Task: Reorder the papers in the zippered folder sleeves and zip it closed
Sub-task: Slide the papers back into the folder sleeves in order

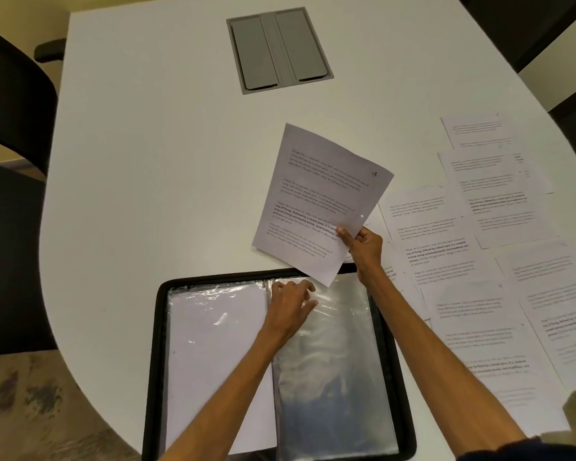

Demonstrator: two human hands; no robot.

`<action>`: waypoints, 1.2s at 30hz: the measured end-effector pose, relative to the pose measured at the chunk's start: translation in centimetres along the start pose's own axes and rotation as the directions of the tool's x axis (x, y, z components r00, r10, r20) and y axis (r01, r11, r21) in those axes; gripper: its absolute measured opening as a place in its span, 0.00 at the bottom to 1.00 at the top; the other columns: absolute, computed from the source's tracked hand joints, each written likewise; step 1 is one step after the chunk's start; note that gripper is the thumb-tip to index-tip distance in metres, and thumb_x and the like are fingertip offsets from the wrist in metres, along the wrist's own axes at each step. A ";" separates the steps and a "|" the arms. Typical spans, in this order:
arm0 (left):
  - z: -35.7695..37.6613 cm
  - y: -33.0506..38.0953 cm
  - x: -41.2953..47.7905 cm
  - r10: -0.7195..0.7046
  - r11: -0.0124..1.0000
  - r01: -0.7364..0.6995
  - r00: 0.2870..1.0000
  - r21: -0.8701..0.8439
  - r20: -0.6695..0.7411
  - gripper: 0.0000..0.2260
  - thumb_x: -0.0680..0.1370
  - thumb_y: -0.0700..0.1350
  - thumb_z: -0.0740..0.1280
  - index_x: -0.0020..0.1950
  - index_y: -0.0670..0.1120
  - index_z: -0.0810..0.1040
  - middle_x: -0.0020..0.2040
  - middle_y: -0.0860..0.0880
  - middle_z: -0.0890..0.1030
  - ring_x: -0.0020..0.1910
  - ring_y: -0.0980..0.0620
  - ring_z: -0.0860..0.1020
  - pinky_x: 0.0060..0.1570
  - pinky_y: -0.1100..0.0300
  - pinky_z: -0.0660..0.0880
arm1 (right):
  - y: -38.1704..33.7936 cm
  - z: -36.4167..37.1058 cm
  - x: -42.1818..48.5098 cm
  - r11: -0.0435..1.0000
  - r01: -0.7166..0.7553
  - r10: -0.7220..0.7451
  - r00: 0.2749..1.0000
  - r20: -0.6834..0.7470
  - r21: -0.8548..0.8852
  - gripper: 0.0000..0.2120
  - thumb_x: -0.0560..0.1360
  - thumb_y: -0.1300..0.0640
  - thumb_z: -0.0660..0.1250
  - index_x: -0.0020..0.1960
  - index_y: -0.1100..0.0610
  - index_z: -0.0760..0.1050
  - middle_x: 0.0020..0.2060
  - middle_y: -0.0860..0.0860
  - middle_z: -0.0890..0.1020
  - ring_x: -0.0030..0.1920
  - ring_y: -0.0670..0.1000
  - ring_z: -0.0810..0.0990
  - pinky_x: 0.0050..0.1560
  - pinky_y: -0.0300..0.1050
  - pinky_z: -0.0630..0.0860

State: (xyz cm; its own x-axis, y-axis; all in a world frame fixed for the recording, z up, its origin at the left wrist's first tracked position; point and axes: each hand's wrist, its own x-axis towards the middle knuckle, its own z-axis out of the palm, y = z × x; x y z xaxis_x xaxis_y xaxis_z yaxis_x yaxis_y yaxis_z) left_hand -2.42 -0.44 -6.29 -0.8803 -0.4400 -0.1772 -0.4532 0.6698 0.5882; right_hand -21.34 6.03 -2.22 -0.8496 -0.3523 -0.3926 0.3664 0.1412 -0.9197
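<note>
Sitting open on the white table (147, 161), the black zippered folder (153, 344) is at 6 o'clock of the view, not yet zipped. Its left sleeve (213, 361) holds a white page; its right sleeve (333, 377) looks empty, just shiny crinkled plastic. Loose papers (479, 261) are spread overlapping from 2 to 4 o'clock, beside the folder. The held sheet (320, 201), marked with what looks like a handwritten 4, is tilted in the air at the folder's 12 o'clock, its lower corner over the right sleeve's top edge.

The right hand (363, 247) pinches that sheet at its lower right edge, thumb on the printed face. The left hand (290, 304) has bent fingers on the right sleeve's top lip and appears to pinch the plastic there.

Judgement: the sheet is light and floppy, already bowing, so a grip low on the edge suits feeding it in corner first. The sleeve is thin, slippery and clingy, and its mouth likely needs holding open.
</note>
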 end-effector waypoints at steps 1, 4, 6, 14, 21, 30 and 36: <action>0.0 0.0 0.0 -0.004 1.000 0.004 0.999 0.003 0.042 0.16 0.79 0.55 0.66 0.64 0.51 0.75 0.52 0.52 0.80 0.56 0.53 0.75 0.63 0.55 0.58 | 0.0 -0.1 0.0 1.000 -0.004 0.004 1.000 0.001 0.007 0.13 0.73 0.60 0.73 0.57 0.61 0.80 0.45 0.46 0.84 0.42 0.45 0.85 0.43 0.37 0.81; 0.2 0.3 0.1 -0.006 0.998 -0.005 0.989 0.070 0.148 0.22 0.79 0.59 0.64 0.70 0.51 0.72 0.60 0.50 0.76 0.63 0.51 0.70 0.65 0.52 0.57 | -0.1 -0.4 -0.2 1.000 -0.020 0.020 1.000 0.023 0.010 0.13 0.73 0.60 0.73 0.57 0.60 0.80 0.45 0.46 0.84 0.41 0.44 0.85 0.43 0.38 0.82; 0.3 0.8 0.2 0.001 0.999 -0.010 0.987 0.052 0.159 0.19 0.79 0.59 0.63 0.66 0.52 0.76 0.59 0.49 0.74 0.63 0.51 0.69 0.65 0.52 0.56 | -0.1 -0.5 -0.4 1.000 -0.021 0.021 0.999 0.040 0.003 0.12 0.74 0.60 0.73 0.56 0.60 0.80 0.45 0.47 0.84 0.40 0.43 0.85 0.42 0.37 0.81; 0.3 2.5 0.3 0.073 0.991 -0.072 0.997 -0.115 0.007 0.08 0.79 0.53 0.65 0.53 0.51 0.79 0.57 0.51 0.77 0.60 0.53 0.71 0.67 0.54 0.59 | -0.7 -0.5 -0.3 0.999 0.023 -0.022 0.999 0.048 -0.040 0.10 0.73 0.60 0.73 0.54 0.60 0.80 0.45 0.48 0.84 0.39 0.43 0.85 0.39 0.34 0.80; 0.0 2.8 0.7 0.048 0.995 -0.048 0.999 -0.090 0.000 0.10 0.79 0.50 0.66 0.59 0.50 0.79 0.57 0.52 0.82 0.59 0.53 0.75 0.67 0.55 0.59 | -1.2 -0.9 0.2 0.994 0.012 0.002 0.991 0.137 -0.104 0.12 0.73 0.59 0.74 0.55 0.59 0.80 0.46 0.50 0.84 0.42 0.46 0.85 0.40 0.36 0.80; -1.2 0.5 0.9 -0.035 0.993 0.034 0.999 0.116 0.010 0.10 0.79 0.48 0.66 0.59 0.51 0.80 0.57 0.52 0.80 0.61 0.51 0.71 0.62 0.52 0.59 | -0.8 -3.8 0.5 0.992 -0.007 0.028 0.987 0.161 -0.129 0.13 0.72 0.61 0.75 0.56 0.58 0.81 0.48 0.52 0.85 0.45 0.50 0.86 0.46 0.43 0.83; -2.4 -1.0 1.5 -0.102 0.990 0.109 0.992 0.094 -0.079 0.08 0.79 0.47 0.64 0.50 0.52 0.83 0.50 0.52 0.75 0.56 0.52 0.68 0.54 0.55 0.60 | -2.0 -4.9 0.9 0.989 0.000 0.026 0.983 0.183 -0.145 0.13 0.72 0.64 0.74 0.56 0.60 0.80 0.43 0.48 0.85 0.39 0.44 0.85 0.39 0.35 0.79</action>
State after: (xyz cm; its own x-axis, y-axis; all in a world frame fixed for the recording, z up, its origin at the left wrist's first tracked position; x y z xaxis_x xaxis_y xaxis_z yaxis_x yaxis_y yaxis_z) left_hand -2.98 -3.18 -5.28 -0.8159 -0.5515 -0.1736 -0.5576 0.6710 0.4887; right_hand -24.67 9.94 -0.74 -0.7557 -0.5119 -0.4085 0.3071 0.2739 -0.9114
